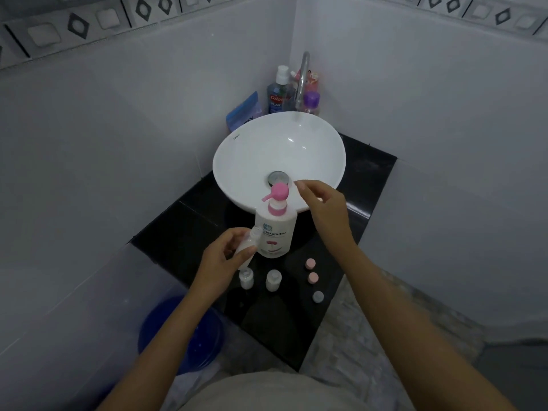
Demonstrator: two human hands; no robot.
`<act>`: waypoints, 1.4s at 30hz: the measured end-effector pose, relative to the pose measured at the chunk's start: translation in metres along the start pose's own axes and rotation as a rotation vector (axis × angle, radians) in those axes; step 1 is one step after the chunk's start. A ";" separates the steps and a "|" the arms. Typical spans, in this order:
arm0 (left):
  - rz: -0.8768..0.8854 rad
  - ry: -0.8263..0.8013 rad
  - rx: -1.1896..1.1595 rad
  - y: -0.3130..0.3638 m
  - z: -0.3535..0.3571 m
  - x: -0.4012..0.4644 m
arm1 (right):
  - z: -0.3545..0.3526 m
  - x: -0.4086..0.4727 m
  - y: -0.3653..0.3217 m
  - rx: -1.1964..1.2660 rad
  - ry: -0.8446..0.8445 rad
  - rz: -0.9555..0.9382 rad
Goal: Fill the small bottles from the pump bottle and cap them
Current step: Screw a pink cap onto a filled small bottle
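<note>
A white pump bottle (275, 232) with a pink pump head stands on the black counter (184, 238) in front of the basin. My left hand (225, 259) grips a small clear bottle (249, 244), tilted, its open neck below the pink spout. My right hand (321, 203) hovers just right of the pump head, fingers apart, holding nothing. Two small bottles (246, 278) (273, 280) stand uncapped on the counter near me. To their right lie two pink caps (310, 264) (313, 277) and a pale blue cap (318, 296).
A white bowl basin (237, 161) with a chrome tap (304, 75) fills the back of the counter. Toiletry bottles (277, 93) and a blue packet (243, 112) crowd the corner behind it. A blue bucket (181, 330) sits on the floor at left. Tiled walls close both sides.
</note>
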State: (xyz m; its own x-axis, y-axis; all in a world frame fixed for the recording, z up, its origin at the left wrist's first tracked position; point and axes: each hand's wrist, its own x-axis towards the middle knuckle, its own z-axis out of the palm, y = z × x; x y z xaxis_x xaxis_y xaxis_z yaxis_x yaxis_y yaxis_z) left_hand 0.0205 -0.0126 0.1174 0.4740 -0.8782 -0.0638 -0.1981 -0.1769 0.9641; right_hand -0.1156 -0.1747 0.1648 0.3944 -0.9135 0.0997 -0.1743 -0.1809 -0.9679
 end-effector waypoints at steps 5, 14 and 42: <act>-0.034 0.002 -0.037 -0.007 0.007 -0.016 | -0.026 -0.026 0.039 -0.058 0.200 0.036; -0.072 0.010 -0.066 -0.004 0.004 -0.030 | -0.020 -0.028 0.126 -0.720 -0.127 0.293; -0.039 -0.109 -0.034 0.021 0.006 -0.034 | -0.026 -0.078 -0.004 0.137 -0.369 0.156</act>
State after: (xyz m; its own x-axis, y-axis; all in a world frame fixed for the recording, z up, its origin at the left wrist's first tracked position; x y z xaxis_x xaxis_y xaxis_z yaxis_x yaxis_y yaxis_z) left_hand -0.0055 0.0111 0.1380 0.3842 -0.9144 -0.1271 -0.1510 -0.1980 0.9685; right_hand -0.1695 -0.1121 0.1671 0.6739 -0.7297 -0.1160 -0.1460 0.0225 -0.9890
